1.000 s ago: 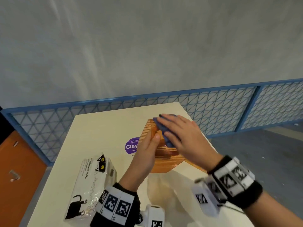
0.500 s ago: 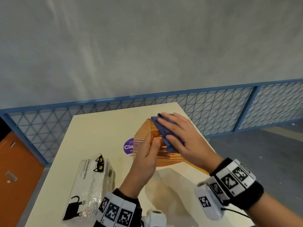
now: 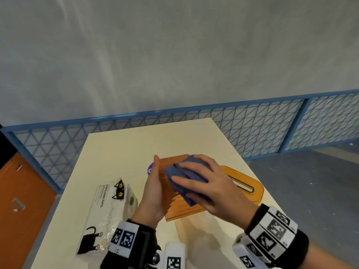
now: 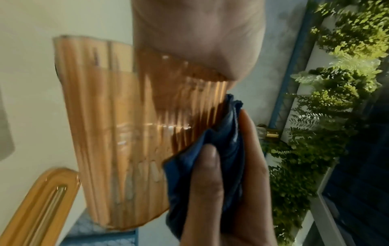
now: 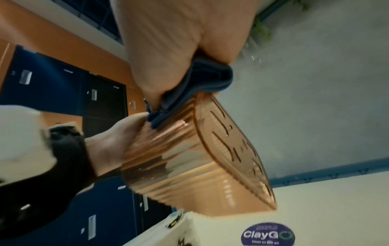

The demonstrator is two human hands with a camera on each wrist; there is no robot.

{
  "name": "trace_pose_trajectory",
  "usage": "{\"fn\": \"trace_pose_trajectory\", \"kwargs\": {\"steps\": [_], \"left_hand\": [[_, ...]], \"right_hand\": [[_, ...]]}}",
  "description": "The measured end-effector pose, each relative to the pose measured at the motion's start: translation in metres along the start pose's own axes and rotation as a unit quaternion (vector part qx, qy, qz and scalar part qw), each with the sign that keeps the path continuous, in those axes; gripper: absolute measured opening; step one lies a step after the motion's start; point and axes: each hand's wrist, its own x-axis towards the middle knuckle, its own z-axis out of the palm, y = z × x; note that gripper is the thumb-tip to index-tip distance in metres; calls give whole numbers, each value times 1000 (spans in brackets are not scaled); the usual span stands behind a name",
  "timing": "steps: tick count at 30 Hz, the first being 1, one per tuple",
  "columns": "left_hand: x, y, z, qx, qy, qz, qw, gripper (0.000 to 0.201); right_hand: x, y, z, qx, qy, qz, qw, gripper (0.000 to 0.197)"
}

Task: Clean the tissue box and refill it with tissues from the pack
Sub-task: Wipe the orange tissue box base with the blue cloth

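Amber ribbed plastic tissue box [image 3: 182, 206] sits lifted off the table [image 3: 116, 152], gripped by your left hand [image 3: 153, 193]; your right hand [image 3: 209, 189] presses the blue cloth [image 3: 184, 175] with fingers extended; follow the ribs lengthwise; brace firmly.
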Motion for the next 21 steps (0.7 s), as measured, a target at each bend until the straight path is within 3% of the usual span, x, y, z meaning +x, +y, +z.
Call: {"fn": "trace_pose_trajectory", "kwargs": {"steps": [3,7,11,15,21], "left_hand": [[2,1,-10,57,17,18,998,63],[-3,3,-11,120,5,79,990,51],[-10,7,-12,188,-25,137,972,52],[-16,4,-18,246,-49,144,957,56],[-24,8,-22,286,-55,171,941,51]], "right_hand": [[-6,-3,1,-35,-17,-35,999,36],[17,7,-14,66,-78,-44,994,39],[44,25,-24,192,-103,6,976,42],[54,37,-28,208,-87,84,971,41],[32,9,-18,183,-94,-1,979,46]]}}
